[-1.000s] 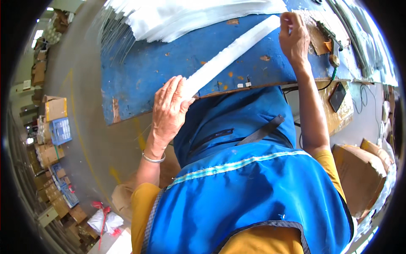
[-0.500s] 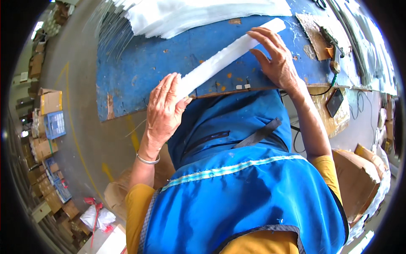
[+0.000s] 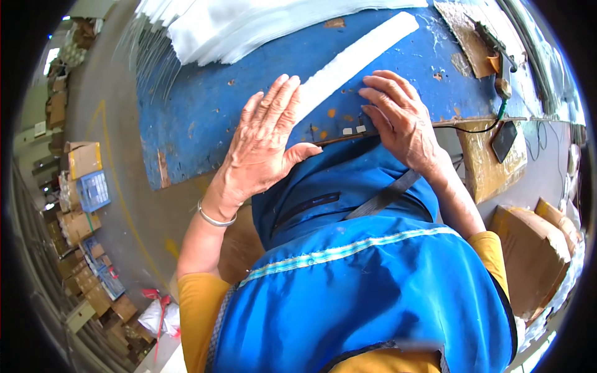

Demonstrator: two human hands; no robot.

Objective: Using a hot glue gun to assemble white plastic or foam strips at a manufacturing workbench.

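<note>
On the blue worktable (image 3: 205,118), the left hand (image 3: 264,146) lies flat, fingers (image 3: 273,102) extended and close together, pressing the near end of a long white strip (image 3: 354,59); nothing is gripped. The right hand (image 3: 401,118) rests palm down just beside the strip, fingers slightly spread and curved, fingertips touching the table surface near the strip's lower edge; nothing is held. The strip runs diagonally from under the left hand toward the far right of the table. A stack of white sheets (image 3: 249,28) lies at the far edge. A silver bangle (image 3: 214,217) circles the left wrist. Cardboard boxes (image 3: 81,161) stand on the floor at left.
</note>
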